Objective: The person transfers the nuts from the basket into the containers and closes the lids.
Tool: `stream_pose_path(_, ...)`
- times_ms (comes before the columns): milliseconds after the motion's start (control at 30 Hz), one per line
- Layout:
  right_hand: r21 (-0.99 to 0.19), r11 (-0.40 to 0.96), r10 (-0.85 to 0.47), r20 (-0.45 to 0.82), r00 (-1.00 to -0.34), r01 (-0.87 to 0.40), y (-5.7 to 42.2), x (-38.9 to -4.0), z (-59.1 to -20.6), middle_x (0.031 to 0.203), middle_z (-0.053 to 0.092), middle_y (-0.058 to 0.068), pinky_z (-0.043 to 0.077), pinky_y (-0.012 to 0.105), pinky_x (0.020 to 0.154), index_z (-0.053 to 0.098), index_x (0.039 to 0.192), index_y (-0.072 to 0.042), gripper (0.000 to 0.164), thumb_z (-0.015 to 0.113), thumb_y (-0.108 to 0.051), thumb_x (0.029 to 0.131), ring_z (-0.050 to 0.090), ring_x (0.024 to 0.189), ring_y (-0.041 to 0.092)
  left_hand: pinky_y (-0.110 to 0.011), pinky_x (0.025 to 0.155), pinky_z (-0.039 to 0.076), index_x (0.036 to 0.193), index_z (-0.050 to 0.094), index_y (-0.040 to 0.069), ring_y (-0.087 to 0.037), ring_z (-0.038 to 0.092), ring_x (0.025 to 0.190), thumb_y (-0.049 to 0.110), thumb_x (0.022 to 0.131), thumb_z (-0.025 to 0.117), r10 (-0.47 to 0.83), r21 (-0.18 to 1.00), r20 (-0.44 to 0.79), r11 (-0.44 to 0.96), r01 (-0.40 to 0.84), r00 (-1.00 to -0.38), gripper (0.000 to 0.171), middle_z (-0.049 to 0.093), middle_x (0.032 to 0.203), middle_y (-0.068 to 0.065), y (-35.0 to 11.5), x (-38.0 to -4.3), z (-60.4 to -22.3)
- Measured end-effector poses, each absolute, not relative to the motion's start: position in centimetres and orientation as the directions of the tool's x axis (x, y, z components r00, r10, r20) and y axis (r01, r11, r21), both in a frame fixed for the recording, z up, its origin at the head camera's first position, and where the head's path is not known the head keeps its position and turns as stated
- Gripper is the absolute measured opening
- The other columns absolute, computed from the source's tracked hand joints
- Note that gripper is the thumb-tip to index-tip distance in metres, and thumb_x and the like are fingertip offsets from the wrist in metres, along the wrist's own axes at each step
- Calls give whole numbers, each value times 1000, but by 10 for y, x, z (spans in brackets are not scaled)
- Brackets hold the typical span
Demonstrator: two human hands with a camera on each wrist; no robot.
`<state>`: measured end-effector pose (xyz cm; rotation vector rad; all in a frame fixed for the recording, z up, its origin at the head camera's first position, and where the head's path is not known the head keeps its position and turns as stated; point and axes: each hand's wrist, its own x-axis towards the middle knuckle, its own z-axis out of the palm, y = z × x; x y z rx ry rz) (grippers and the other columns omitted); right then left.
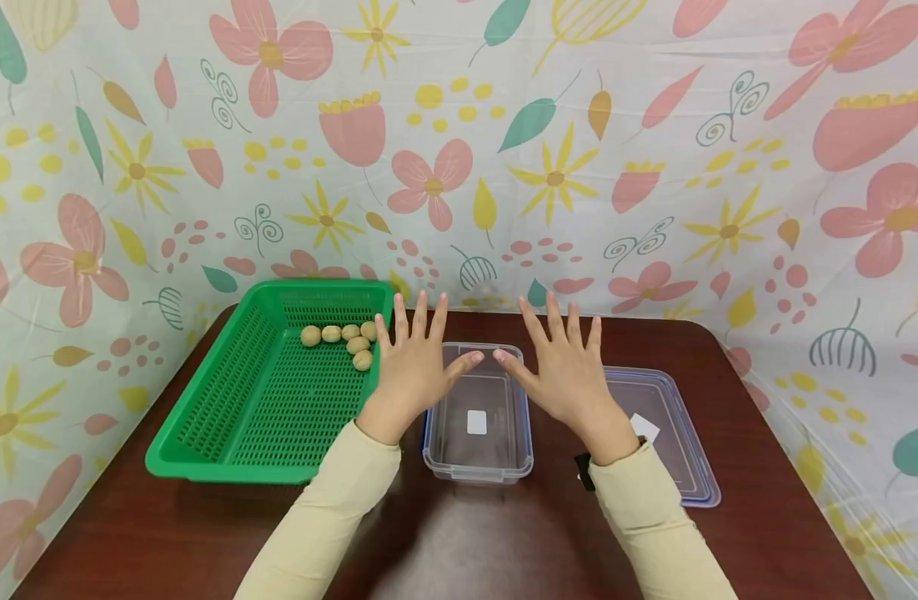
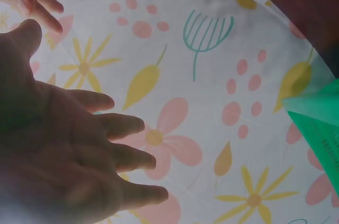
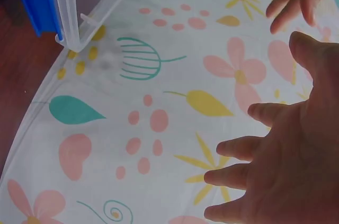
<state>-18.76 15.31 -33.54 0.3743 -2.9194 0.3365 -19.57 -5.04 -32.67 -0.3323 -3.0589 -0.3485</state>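
Both hands are raised above the table with fingers spread and nothing held. My left hand (image 1: pixel 411 371) hovers between the green basket (image 1: pixel 196 477) and the clear plastic container (image 1: pixel 477 473). Over the container's right side is my right hand (image 1: pixel 571 379), its thumb pointing toward the left thumb. Several walnuts (image 1: pixel 357 344) lie in the basket's far right corner; the left fingers partly hide that edge. A white square label (image 1: pixel 477 422) shows in the container. In the wrist views, the left palm (image 2: pixel 69 155) and the right hand (image 3: pixel 286 155) have straight, parted fingers.
A clear lid (image 1: pixel 672 442) with a blue seal lies on the right of the dark wooden table (image 1: pixel 474 542). Near the right wrist are a white paper piece (image 1: pixel 644 427) and a small black object (image 1: pixel 584 472). A floral curtain (image 1: pixel 459 167) stands behind the table.
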Motion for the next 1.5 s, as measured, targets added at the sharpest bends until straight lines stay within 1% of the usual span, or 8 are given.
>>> stream_pose_path(267,-195,937,-246,221,-944,-290,154,-188,-329,158,9,23,-3,68,111,13,157,-19,80,41,-63,95,3,143,48,-60,112,-14,157,4,21,-37,-21,142,69,91,39,261,229,81,934,273,-962,89,-3,161,-12,-56,-199,-317)
stream_pose_path(567,-290,898,-266,245,-932,-332,159,-190,-326,158,16,20,-2,65,113,15,156,-20,80,40,-65,94,11,144,44,-57,114,-13,156,3,21,-37,-16,143,67,93,35,318,225,123,914,338,-940,85,3,161,-13,-67,-206,-304)
stream_pose_path(800,-405,820,-296,305,-905,-405,162,-193,-326,156,24,17,3,63,114,21,155,-19,75,45,-59,96,20,143,39,-51,116,-11,157,6,16,-30,-11,145,58,97,40,385,326,244,832,449,-890,80,10,160,-11,-83,-217,-299)
stream_pose_path(1067,-557,685,-292,380,-877,-470,171,-201,-337,157,25,8,5,59,116,24,155,-20,63,47,-43,101,19,145,30,-43,119,-5,154,22,9,-26,5,148,38,100,51,391,459,381,706,539,-838,67,26,157,-11,-110,-236,-296)
stream_pose_path(1233,-654,613,-253,368,-895,-443,178,-205,-350,158,23,5,10,56,117,22,155,-21,60,47,-37,102,18,146,28,-39,120,4,149,34,5,-29,27,143,25,100,54,345,507,484,638,580,-804,56,37,150,-14,-127,-247,-302)
stream_pose_path(1333,-705,588,-217,334,-917,-396,183,-205,-359,158,22,6,16,58,115,21,155,-23,60,47,-36,102,17,145,29,-43,118,19,145,40,4,-30,38,136,19,99,57,310,539,526,598,593,-791,52,44,146,-16,-137,-254,-309)
stream_pose_path(1433,-734,575,-185,313,-932,-361,187,-205,-368,158,24,8,21,59,113,22,155,-22,59,47,-36,102,19,145,31,-47,111,33,144,44,7,-28,42,133,18,98,58,275,591,525,563,578,-805,49,48,143,-12,-148,-264,-319)
stream_pose_path(1500,-748,567,-170,304,-938,-345,188,-204,-374,157,26,10,23,60,112,22,155,-22,59,46,-36,102,22,144,32,-47,108,37,143,46,9,-27,42,133,20,98,58,249,626,511,548,555,-823,47,51,141,-10,-157,-270,-327)
